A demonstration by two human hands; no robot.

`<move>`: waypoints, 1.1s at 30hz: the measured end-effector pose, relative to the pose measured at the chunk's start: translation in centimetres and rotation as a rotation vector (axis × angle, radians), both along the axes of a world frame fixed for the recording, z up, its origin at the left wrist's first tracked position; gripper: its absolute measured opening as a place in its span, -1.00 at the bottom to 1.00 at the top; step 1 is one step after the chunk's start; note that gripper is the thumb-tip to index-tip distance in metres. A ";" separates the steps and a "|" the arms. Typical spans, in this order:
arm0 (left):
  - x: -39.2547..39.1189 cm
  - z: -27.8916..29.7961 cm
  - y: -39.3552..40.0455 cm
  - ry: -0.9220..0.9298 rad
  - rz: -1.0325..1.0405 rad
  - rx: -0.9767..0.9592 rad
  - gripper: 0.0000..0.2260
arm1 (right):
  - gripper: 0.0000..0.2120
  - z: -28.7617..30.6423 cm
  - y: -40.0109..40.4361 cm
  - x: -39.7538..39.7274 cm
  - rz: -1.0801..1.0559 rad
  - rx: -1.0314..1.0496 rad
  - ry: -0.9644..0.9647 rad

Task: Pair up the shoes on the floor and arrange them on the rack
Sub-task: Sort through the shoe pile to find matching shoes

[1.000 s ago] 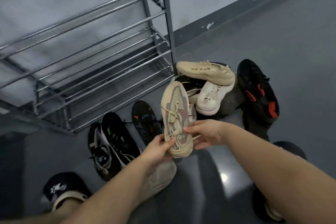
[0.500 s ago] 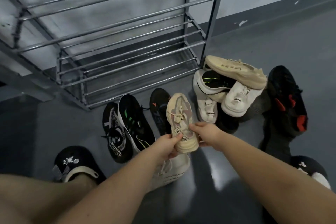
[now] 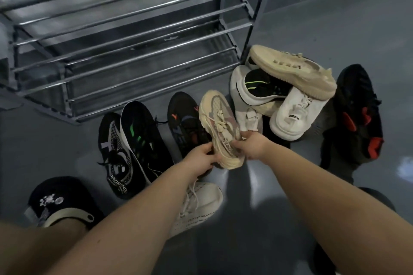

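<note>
A grey floor (image 3: 290,219) carries everything. A metal rack (image 3: 134,35) of horizontal bars stands at its far left side, against the wall. Just right of the rack's front post lies a pile of shoes (image 3: 283,91): a beige one on top, white ones and a black-lined one under it. A black shoe with red patches (image 3: 359,114) lies sole-up at the right of the pile. In front of the rack lie two black trainers (image 3: 131,147) side by side and a dark shoe with orange marks (image 3: 185,120). A white laced shoe (image 3: 201,203) lies under the left forearm. The beige laced shoe (image 3: 220,125) is held above the floor, toe toward the rack; the left hand (image 3: 202,157) and right hand (image 3: 251,145) grip its heel end, fingers curled round it.
</note>
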State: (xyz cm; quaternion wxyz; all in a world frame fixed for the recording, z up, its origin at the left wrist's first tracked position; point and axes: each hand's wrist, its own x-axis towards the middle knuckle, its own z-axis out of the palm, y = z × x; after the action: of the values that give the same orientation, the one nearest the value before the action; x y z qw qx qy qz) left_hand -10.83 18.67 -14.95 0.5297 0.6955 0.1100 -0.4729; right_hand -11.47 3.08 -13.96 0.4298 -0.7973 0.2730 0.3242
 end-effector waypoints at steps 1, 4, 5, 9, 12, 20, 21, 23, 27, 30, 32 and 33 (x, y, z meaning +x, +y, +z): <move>-0.1 -0.2 -0.1 -0.035 -0.042 0.020 -0.61 | -0.60 -0.1 -0.3 -0.3 0.007 0.009 0.031; -0.2 -0.3 -0.2 -0.112 -0.069 0.061 -0.58 | -0.55 -0.1 -0.7 -1.0 0.031 0.006 0.060; -0.2 -0.2 -0.2 -0.139 -0.068 0.087 -0.56 | -0.52 0.1 -0.6 -1.0 0.065 -0.015 0.051; -0.7 0.1 0.1 -0.300 -0.211 0.233 -0.44 | -0.40 1.6 -0.1 -0.9 0.416 -0.250 -0.012; -1.3 1.7 0.5 -0.481 -0.421 0.348 -0.41 | -0.33 2.8 0.0 -1.7 0.588 -0.418 -0.087; -3.6 6.5 2.0 -0.759 -0.752 0.561 -0.39 | -0.40 5.1 0.0 -5.2 0.679 -0.651 -0.185; -4.0 6.8 2.2 -0.781 -0.768 0.573 -0.38 | -0.41 5.4 -0.1 -5.6 0.675 -0.659 -0.189; -4.6 7.4 2.5 -0.826 -0.813 0.598 -0.37 | -0.39 5.9 -0.5 -6.1 0.666 -0.680 -0.211; -4.2 8.9 2.7 -0.935 -0.899 0.639 -0.36 | -0.35 7.4 -2.2 -6.0 0.639 -0.768 -0.255; -3.1 10.2 1.8 -0.997 -0.947 0.649 -0.37 | -0.39 8.6 -3.7 -5.7 0.545 -0.782 -0.261; -2.3 11.1 1.1 -1.022 -0.990 0.658 -0.38 | -0.41 9.2 -4.5 -5.4 0.512 -0.781 -0.266; -1.8 11.5 0.6 -1.034 -1.016 0.662 -0.38 | -0.40 9.4 -5.0 -5.2 0.505 -0.788 -0.267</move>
State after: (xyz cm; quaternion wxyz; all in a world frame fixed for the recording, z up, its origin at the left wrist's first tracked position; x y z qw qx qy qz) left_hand -12.65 19.26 -3.48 -0.0011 0.9131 -0.3455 -0.2166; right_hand -16.67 -1.94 -4.56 0.0344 -0.9752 0.1154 0.1855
